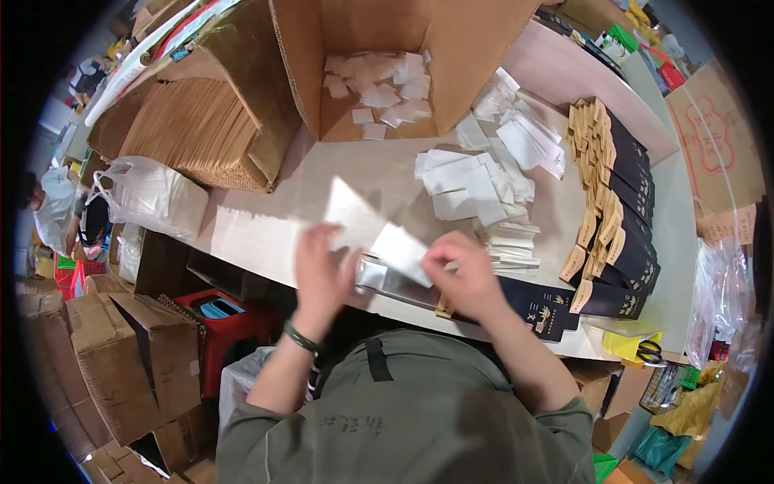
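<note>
- Closest in, a dark flat pack (540,310) is lying along the front edge of the table (258,238), partly under the right forearm. A sleeve or elbow catching it could be sending it to the floor.
- Right hand (463,270): thumb and fingertips are pinching the lower right end of a white slip (403,250), which is sitting between the two hands, over the front of the table. That's a small grip on one end, so a sloppy pinch could be letting it twist or crease.
- Left hand (316,270) is blurring, so can't really tell if its fingers are gripping or loose. They're hovering right by a shiny, see-through-looking piece (371,273) and a pale pointed sheet (351,211). If the thumb is snagging either one, it could be bending.
- Further off to the right, loose white papers (468,189) are spreading in messy heaps; a careless reach could be sliding them into each other.
- Beside those, dark packs with tan tops (613,234) are overlapping in a leaning row. One bump and they could be slumping.
- Farthest back, an open carton (472,56) is holding small white packets (387,93), all scattered about.
</note>
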Action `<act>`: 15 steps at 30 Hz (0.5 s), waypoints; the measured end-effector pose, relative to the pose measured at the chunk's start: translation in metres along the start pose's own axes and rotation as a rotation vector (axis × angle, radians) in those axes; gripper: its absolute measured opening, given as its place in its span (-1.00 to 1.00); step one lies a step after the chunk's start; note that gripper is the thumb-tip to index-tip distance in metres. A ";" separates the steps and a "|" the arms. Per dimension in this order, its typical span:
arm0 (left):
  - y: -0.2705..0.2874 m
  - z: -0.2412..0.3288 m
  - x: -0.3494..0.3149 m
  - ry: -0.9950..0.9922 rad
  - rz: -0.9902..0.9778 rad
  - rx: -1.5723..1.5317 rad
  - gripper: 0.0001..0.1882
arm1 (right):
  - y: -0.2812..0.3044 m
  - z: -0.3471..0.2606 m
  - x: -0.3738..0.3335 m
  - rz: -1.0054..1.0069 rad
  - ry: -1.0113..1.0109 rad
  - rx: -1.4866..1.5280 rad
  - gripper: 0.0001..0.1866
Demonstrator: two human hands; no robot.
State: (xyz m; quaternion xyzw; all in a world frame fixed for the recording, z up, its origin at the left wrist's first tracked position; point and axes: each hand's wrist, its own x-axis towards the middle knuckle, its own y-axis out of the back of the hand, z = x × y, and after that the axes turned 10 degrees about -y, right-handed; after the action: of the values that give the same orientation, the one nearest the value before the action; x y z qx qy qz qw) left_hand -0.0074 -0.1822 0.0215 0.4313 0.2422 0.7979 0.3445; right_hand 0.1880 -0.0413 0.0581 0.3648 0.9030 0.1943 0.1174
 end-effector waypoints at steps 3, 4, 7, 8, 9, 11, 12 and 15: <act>0.055 -0.060 0.082 -0.017 0.247 0.247 -0.76 | -0.035 0.023 -0.005 -0.070 0.072 -0.236 -0.92; 0.076 -0.080 0.110 -0.102 0.318 0.404 -0.78 | -0.043 0.026 -0.004 -0.056 0.233 -0.493 -0.91; 0.113 -0.130 0.170 -0.012 0.294 0.572 -0.75 | -0.046 0.019 -0.004 0.041 0.349 -0.500 -0.90; 0.119 -0.150 0.177 0.135 0.013 0.579 -0.77 | -0.047 0.013 -0.006 0.048 0.319 -0.446 -0.90; 0.119 -0.167 0.183 0.276 -0.264 0.565 -0.78 | -0.049 0.016 -0.008 0.055 0.348 -0.442 -0.90; 0.113 -0.186 0.179 0.078 -0.285 0.666 -0.82 | -0.059 0.030 -0.008 0.034 0.076 -0.336 -0.90; 0.108 -0.166 0.187 0.162 -0.452 0.703 -0.83 | -0.059 0.034 -0.008 0.054 0.071 -0.349 -0.88; 0.098 -0.143 0.178 0.173 -0.218 0.640 -0.85 | -0.059 0.029 -0.017 0.141 0.184 -0.373 -0.79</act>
State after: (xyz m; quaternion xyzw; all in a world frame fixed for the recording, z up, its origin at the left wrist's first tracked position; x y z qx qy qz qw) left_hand -0.2331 -0.1233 0.1086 0.4198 0.5532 0.6735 0.2533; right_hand 0.1741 -0.0838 0.0074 0.3797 0.8306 0.3981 0.0861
